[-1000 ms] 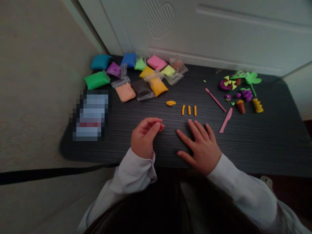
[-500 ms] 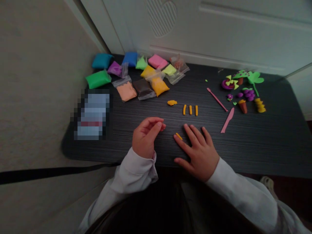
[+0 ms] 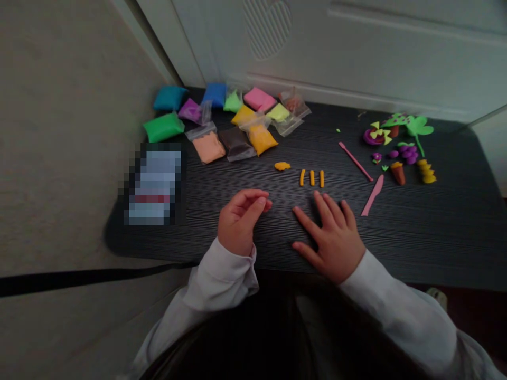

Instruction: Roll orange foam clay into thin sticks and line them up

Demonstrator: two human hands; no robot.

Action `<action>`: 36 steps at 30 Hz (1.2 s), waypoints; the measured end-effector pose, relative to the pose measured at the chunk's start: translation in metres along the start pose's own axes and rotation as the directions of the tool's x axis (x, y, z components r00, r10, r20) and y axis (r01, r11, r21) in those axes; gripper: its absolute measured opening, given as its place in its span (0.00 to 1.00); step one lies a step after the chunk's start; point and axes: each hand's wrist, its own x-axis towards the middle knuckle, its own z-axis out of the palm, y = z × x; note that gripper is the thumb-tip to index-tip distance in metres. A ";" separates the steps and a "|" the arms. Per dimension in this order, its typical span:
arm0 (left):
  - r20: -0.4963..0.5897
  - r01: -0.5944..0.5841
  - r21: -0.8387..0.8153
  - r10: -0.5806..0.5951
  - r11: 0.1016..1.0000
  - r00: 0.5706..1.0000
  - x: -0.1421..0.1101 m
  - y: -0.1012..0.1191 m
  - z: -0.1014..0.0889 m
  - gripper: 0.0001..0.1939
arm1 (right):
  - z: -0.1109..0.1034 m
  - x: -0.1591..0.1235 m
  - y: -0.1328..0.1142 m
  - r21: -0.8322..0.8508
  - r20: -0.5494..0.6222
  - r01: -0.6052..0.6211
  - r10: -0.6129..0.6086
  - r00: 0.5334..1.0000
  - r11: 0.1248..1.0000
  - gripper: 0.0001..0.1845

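My right hand (image 3: 332, 237) lies flat on the dark table, fingers spread and palm down. The thin orange clay roll seen earlier by its index finger is now out of sight, apparently under the fingers. Just beyond the fingertips, three short orange clay rolls (image 3: 312, 178) lie side by side. A ragged orange clay lump (image 3: 282, 166) is to their left. My left hand (image 3: 240, 221) rests on its side near the front edge, fingers curled and thumb against them; nothing shows between them.
Bags of coloured clay (image 3: 208, 146) lie along the back left, beside a blurred phone-like screen (image 3: 156, 182). To the right are a pink stick tool (image 3: 355, 161), a pink plastic knife (image 3: 373, 195) and several small clay models (image 3: 407, 153). A white panel (image 3: 356, 53) stands behind the table.
My right hand has slid forward and to the right, and the orange roll by its index finger has gone from sight. My left hand keeps its pose. The whole view has shifted slightly.
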 end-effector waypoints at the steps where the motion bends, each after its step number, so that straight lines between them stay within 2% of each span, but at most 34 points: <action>1: -0.001 -0.002 -0.005 0.002 1.000 1.000 0.000 0.000 0.000 0.04 | 0.000 0.000 0.000 0.012 0.016 0.039 -0.039 0.999 0.999 0.33; 3: -0.003 -0.009 -0.014 0.009 1.000 1.000 0.000 -0.001 0.000 0.04 | 0.001 -0.001 0.000 0.019 0.024 0.061 -0.062 0.998 0.998 0.32; 7: 0.010 -0.011 -0.017 0.011 1.000 1.000 0.000 -0.001 -0.001 0.04 | 0.001 0.000 0.001 -0.021 -0.029 -0.055 0.054 0.998 0.998 0.32; 12: 0.004 -0.007 -0.008 0.007 1.000 1.000 0.000 -0.001 -0.001 0.04 | 0.002 -0.002 -0.006 0.015 0.015 0.075 -0.075 0.997 0.997 0.32; 17: 0.014 -0.007 -0.013 0.007 1.000 1.000 0.000 -0.001 -0.001 0.04 | 0.003 0.002 0.007 -0.030 -0.034 -0.054 0.053 0.998 0.998 0.31; 23: 0.014 -0.004 -0.013 0.004 1.000 1.000 0.001 -0.001 -0.001 0.04 | 0.002 0.002 0.019 -0.028 -0.041 -0.033 0.031 0.999 0.999 0.32; 30: 0.020 -0.005 -0.009 0.005 1.000 1.000 0.001 -0.001 -0.001 0.04 | 0.001 0.002 0.015 -0.010 -0.067 0.018 -0.018 0.998 1.000 0.31; 36: 0.014 0.001 -0.007 -0.001 1.000 1.000 0.001 -0.001 -0.001 0.04 | 0.001 0.007 0.011 -0.024 -0.094 -0.003 0.001 0.996 1.000 0.33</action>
